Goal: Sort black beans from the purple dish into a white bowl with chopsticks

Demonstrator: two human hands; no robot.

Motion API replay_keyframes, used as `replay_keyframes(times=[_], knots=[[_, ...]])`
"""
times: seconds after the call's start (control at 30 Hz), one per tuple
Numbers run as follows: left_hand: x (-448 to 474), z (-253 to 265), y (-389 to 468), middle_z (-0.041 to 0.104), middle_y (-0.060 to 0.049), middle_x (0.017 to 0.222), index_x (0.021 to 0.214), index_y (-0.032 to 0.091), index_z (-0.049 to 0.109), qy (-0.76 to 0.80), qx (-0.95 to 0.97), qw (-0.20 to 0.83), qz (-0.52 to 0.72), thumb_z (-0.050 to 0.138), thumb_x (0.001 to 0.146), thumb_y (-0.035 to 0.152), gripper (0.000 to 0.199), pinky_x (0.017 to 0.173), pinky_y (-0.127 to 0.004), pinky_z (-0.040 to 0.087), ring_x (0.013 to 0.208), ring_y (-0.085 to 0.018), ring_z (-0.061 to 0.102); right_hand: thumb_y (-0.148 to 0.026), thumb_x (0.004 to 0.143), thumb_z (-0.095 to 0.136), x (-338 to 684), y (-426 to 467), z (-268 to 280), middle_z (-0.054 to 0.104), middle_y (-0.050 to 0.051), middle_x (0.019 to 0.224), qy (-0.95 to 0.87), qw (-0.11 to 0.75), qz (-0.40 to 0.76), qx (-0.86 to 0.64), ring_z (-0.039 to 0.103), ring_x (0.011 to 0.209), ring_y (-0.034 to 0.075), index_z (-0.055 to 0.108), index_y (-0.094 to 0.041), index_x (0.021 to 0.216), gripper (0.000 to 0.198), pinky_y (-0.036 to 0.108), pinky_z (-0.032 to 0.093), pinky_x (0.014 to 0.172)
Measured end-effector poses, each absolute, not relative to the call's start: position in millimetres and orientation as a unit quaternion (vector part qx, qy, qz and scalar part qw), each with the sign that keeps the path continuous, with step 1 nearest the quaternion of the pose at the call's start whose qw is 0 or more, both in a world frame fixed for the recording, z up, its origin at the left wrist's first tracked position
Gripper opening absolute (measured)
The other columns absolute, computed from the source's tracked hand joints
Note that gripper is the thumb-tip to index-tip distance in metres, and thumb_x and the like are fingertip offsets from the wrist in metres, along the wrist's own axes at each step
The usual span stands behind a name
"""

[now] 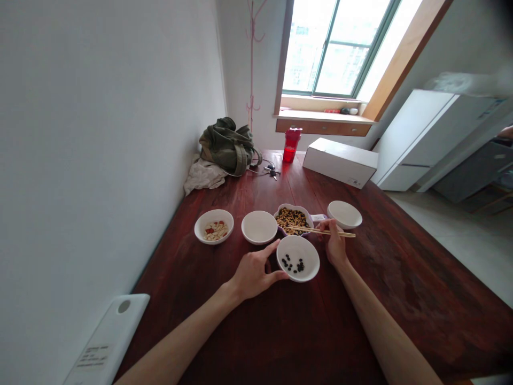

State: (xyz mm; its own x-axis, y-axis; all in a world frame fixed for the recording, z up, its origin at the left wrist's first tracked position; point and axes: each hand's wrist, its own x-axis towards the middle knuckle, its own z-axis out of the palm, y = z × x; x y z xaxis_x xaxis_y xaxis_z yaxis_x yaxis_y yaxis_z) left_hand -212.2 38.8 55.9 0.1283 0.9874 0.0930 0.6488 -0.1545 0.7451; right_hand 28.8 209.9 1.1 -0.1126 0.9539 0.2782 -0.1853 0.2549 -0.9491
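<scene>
My left hand (254, 271) grips the left side of a white bowl (298, 246), thumb near its front and fingers at its rim. Several black beans (300, 266) lie in that bowl. In my right hand (334, 245) is a pair of wooden chopsticks (346, 235), pointing left. Their tips reach over mixed yellow and black beans (292, 216) in a purple-edged, scalloped bowl (311, 218), just behind the white one. Whether the tips pinch a bean is too small to tell.
White bowls stand around: one (259, 226) left of centre, one (344, 214) at right, and one (200, 231) holding pale and red pieces. Farther back are a green bag (228, 144), keys (272, 171), a red bottle (292, 145) and a white box (340, 163). A wall borders the left.
</scene>
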Motion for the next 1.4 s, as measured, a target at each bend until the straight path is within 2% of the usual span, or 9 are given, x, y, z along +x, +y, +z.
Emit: replay_keyframes(times=[0.33, 0.83, 1.23, 1.4], knots=[[-211.9, 56.9, 38.5, 0.077, -0.003, 0.091, 0.157, 0.022, 0.040, 0.590, 0.694, 0.283, 0.301, 0.073, 0.082, 0.068, 0.094, 0.070, -0.028, 0.051, 0.069, -0.020, 0.070, -0.067, 0.096, 0.049, 27.6, 209.6, 2.6, 0.057, 0.000, 0.066, -0.529, 0.575, 0.522, -0.341, 0.049, 0.055, 0.015, 0.059, -0.023, 0.072, 0.051, 0.029, 0.039, 0.050], [-212.7, 56.7, 39.0, 0.076, -0.003, 0.088, 0.158, 0.022, 0.039, 0.591, 0.694, 0.282, 0.297, 0.072, 0.082, 0.068, 0.095, 0.069, -0.028, 0.051, 0.073, -0.022, 0.072, -0.065, 0.094, 0.054, 27.3, 208.2, 6.5, 0.057, 0.000, 0.068, -0.490, 0.571, 0.581, -0.311, 0.051, 0.058, 0.014, 0.062, -0.022, 0.075, 0.048, 0.026, 0.040, 0.047], [-212.6, 57.0, 38.4, 0.077, -0.003, 0.090, 0.157, 0.022, 0.039, 0.586, 0.697, 0.284, 0.299, 0.072, 0.083, 0.067, 0.093, 0.070, -0.028, 0.052, 0.072, -0.021, 0.071, -0.068, 0.096, 0.047, 28.9, 209.2, 4.4, 0.055, 0.000, 0.067, -0.533, 0.562, 0.535, -0.338, 0.049, 0.055, 0.015, 0.058, -0.023, 0.073, 0.052, 0.028, 0.040, 0.049], [-212.2, 55.9, 38.4, 0.077, -0.003, 0.092, 0.157, 0.022, 0.040, 0.584, 0.697, 0.282, 0.304, 0.073, 0.083, 0.067, 0.093, 0.070, -0.028, 0.052, 0.070, -0.020, 0.071, -0.062, 0.097, 0.051, 28.6, 208.5, 5.7, 0.054, 0.000, 0.067, -0.528, 0.568, 0.543, -0.324, 0.048, 0.056, 0.014, 0.059, -0.022, 0.071, 0.049, 0.027, 0.039, 0.049]])
